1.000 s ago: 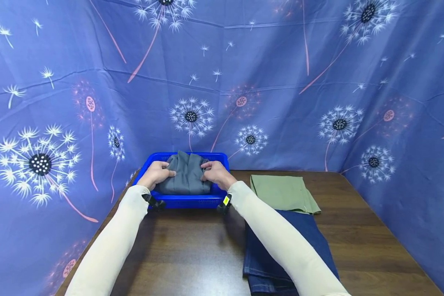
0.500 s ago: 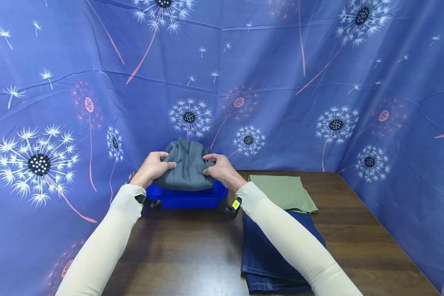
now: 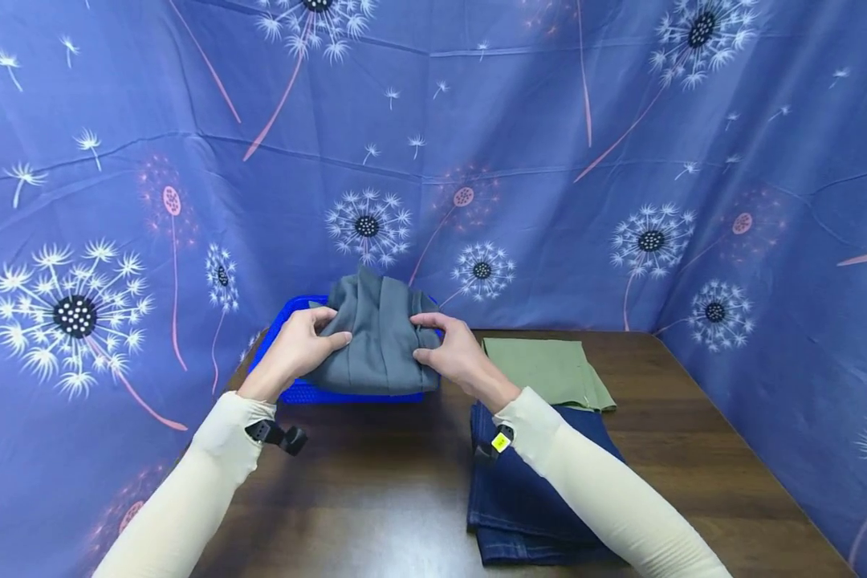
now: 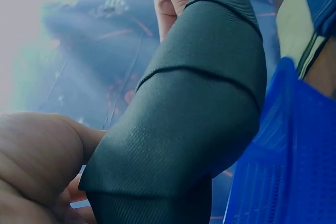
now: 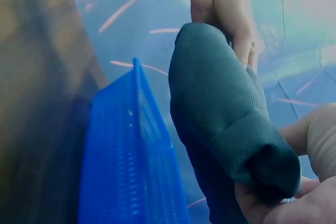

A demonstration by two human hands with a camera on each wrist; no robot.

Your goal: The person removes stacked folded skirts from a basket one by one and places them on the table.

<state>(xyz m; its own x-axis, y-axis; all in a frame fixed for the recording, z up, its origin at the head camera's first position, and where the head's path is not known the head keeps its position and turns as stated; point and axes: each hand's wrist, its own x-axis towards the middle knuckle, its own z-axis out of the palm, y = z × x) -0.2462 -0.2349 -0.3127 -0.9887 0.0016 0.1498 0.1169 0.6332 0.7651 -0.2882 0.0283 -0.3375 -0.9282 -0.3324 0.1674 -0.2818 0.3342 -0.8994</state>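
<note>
A grey folded garment (image 3: 379, 337) is held up over the front part of the blue plastic basket (image 3: 311, 393). My left hand (image 3: 299, 345) grips its left side, thumb in front and fingers behind. On its right side my right hand (image 3: 462, 353) pinches it the same way. In the left wrist view the grey garment (image 4: 178, 93) is a thick folded bundle, with the blue basket (image 4: 283, 156) below and apart from it. The right wrist view shows the garment's rolled end (image 5: 268, 166) between thumb and fingers. The garment hides much of the basket's inside.
On the wooden table (image 3: 376, 498), folded green cloth (image 3: 542, 371) lies at the right, with folded dark blue denim (image 3: 527, 498) in front of it, partly under my right forearm. A blue dandelion-print curtain (image 3: 419, 104) hangs behind the table and along both sides.
Both hands have lifted the grey garment up out of the basket and then drawn it nearer to me. The green cloth and the denim stay where they were.
</note>
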